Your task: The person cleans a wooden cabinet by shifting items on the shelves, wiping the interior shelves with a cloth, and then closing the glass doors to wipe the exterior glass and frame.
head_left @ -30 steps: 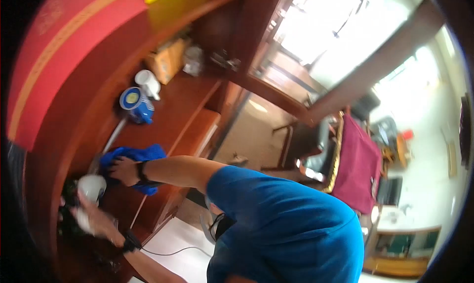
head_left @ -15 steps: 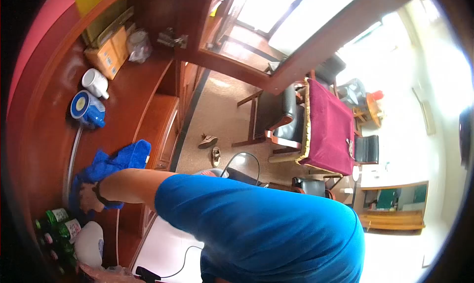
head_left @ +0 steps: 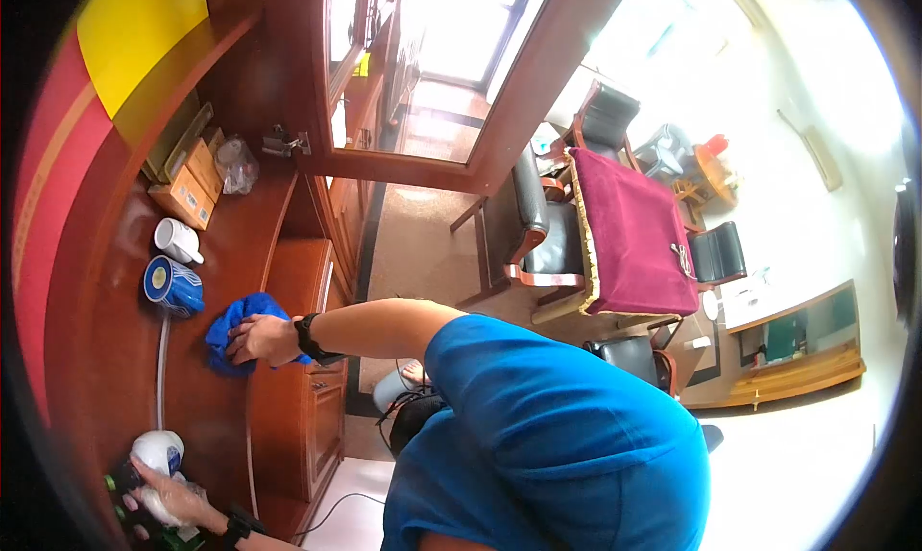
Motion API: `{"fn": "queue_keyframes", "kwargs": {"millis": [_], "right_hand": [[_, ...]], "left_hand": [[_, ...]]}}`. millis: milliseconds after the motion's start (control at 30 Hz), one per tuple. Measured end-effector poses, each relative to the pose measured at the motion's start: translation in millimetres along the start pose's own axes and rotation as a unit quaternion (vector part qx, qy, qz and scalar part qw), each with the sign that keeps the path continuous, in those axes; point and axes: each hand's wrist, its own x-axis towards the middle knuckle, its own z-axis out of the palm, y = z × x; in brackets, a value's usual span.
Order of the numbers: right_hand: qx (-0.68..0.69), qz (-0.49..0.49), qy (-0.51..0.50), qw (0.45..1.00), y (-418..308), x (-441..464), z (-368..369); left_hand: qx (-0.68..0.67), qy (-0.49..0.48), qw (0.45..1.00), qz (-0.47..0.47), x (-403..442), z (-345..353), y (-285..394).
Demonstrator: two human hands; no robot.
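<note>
On the reddish-brown cabinet shelf (head_left: 206, 407), my right hand (head_left: 257, 342) presses a crumpled blue cloth (head_left: 225, 332) near the shelf's front edge. Its fingers are bent over the cloth. At the lower left, my left hand (head_left: 178, 498) lies across a white container (head_left: 158, 447), with its fingers curled round it and part of the container hidden. Green bottles (head_left: 120, 503) lie close beside that hand, partly covered by it. Farther up the shelf, a blue-and-white canister (head_left: 175, 287) stands next to a white mug (head_left: 177, 239).
Small orange-brown boxes (head_left: 192, 191) and a clear plastic bag (head_left: 235, 165) sit at the shelf's far end. An open glass cabinet door (head_left: 471, 178) juts out above. Behind me are a table with a maroon cloth (head_left: 629, 234) and black chairs (head_left: 557, 244).
My right hand has slid the blue cloth from beside the bottles to the shelf's front edge, nearer the canister. My left hand now shows plainly on the white container. The view has shifted.
</note>
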Motion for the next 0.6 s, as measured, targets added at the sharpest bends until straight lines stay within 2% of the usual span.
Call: {"fn": "queue_keyframes", "kwargs": {"millis": [100, 133, 200, 233, 333, 367, 400, 433, 500, 567, 600], "right_hand": [[-0.019, 0.043, 0.034, 0.998, 5.9, -1.3, 2.9], [-0.024, 0.043, 0.039, 0.998, 4.5, 1.1, 5.3], [-0.032, 0.071, 0.013, 0.997, 5.1, 6.3, 11.7], [-0.024, 0.069, 0.012, 0.997, 5.9, 6.2, 11.9], [-0.036, 0.088, -0.007, 0.995, 1.9, 6.9, 8.7], [-0.042, 0.088, -0.002, 0.995, 0.4, 6.1, 7.4], [-0.038, 0.089, -0.001, 0.995, -0.6, 4.7, 6.8], [-0.032, 0.088, 0.0, 0.996, -1.0, 3.7, 5.2], [-0.026, 0.088, 0.004, 0.996, 4.8, 4.7, 10.6], [-0.015, 0.089, 0.009, 0.996, 5.4, 8.0, 13.8], [-0.006, 0.091, 0.003, 0.996, 5.5, 6.9, 10.8]], "left_hand": [[-0.001, 0.016, 0.996, 0.089, 34.2, 22.6, -28.8], [-0.007, 0.017, 0.995, 0.094, 34.4, 23.0, -29.5], [-0.009, -0.031, 0.999, 0.039, 35.3, 23.6, -21.3], [0.006, -0.056, 0.998, 0.041, 42.1, 22.6, -18.5], [-0.059, -0.018, 0.998, 0.034, 38.9, 26.2, -7.0], [-0.03, -0.019, 0.997, 0.073, 50.4, 28.0, -15.0], [-0.035, -0.018, 0.996, 0.074, 66.3, 35.5, -28.8], [-0.067, -0.041, 0.995, 0.065, 83.7, 45.9, -43.7], [-0.094, -0.061, 0.992, 0.055, 75.8, 39.2, -29.8], [0.1, 0.001, 0.995, 0.028, 68.5, 31.9, -7.7], [0.101, 0.002, 0.995, 0.027, 69.0, 31.9, -3.0]]}}
